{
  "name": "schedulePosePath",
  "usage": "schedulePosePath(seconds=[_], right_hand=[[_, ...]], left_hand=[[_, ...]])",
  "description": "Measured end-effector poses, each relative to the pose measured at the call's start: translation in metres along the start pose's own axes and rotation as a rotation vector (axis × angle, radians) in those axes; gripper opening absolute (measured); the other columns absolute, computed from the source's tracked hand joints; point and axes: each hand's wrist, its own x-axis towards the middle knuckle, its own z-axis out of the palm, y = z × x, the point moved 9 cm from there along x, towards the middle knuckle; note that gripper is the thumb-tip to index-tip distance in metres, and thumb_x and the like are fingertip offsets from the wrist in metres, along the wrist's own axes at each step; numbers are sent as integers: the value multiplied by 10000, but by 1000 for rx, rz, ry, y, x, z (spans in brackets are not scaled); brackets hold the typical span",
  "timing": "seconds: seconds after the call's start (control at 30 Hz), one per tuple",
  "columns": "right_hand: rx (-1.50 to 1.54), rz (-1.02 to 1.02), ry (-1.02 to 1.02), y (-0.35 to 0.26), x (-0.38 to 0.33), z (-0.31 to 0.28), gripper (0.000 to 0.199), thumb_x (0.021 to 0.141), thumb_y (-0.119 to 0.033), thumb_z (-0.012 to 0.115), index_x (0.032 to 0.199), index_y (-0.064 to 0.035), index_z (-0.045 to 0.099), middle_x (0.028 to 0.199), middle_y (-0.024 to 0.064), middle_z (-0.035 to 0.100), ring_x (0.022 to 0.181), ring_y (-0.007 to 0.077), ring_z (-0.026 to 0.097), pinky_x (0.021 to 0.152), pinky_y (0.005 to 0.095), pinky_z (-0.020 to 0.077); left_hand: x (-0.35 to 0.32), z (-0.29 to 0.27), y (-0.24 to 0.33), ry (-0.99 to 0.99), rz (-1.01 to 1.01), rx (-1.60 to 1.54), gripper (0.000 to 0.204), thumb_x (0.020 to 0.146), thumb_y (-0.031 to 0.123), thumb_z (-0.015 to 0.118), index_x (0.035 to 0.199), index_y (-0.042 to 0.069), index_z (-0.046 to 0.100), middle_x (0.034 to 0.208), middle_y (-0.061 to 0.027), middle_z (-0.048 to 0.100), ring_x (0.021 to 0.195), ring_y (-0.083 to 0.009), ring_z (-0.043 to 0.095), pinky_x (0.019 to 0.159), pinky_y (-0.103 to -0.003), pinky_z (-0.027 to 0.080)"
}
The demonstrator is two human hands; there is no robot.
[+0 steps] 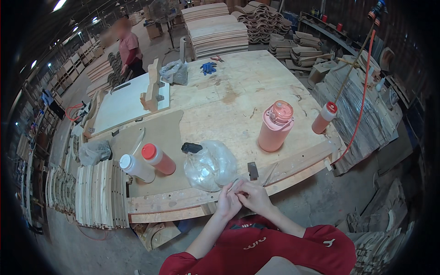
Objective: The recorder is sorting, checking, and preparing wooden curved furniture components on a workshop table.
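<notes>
At the near edge of the wooden worktable (247, 91), my left hand (228, 202) and my right hand (255, 197) meet with fingers curled together. Between them is something small and pale, too small to make out. Just beyond my fingers lies a clear plastic bag (210, 167), bunched up, with a black piece (191, 147) at its far left side. A small dark metal plate (252, 171) rests on the table's edge close to my right hand. To the left stand a bottle with a red cap (159, 160) and a white bottle (137, 168).
A large pink jug (276, 127) and a red-capped bottle (324, 118) stand at the right. Blue gloves (208, 68) and a filled plastic bag (175, 72) lie farther back. Stacked slats (101, 195) flank the left corner. A red hose (364, 101) hangs right; a person (130, 50) stands far left.
</notes>
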Motion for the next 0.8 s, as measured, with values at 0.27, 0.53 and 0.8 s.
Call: schedulePosePath(seconds=[0.27,0.53,0.8], right_hand=[[44,29,77,-5,4,-5,109,676,-36,606,785,-28,602,763,106,596,694,250,598,589,334,481],[4,16,24,-4,6,2,92,678,-35,601,770,-32,602,745,104,593,691,271,589,608,340,475],[75,-85,-44,-20,8,9,95,666,-10,608,758,-27,593,740,110,587,684,274,592,589,339,476]], left_hand=[[2,-6,-1,-9,-6,166,418,888,356,379,1122,20,466,1083,-76,526,1053,-189,483,940,-333,350],[-3,-4,-3,-32,-107,40,454,873,382,398,1091,-9,474,1092,-89,543,1052,-204,505,944,-319,358],[-1,-23,17,77,56,-105,459,857,339,459,1181,17,419,1127,-70,507,1042,-197,484,936,-361,362]])
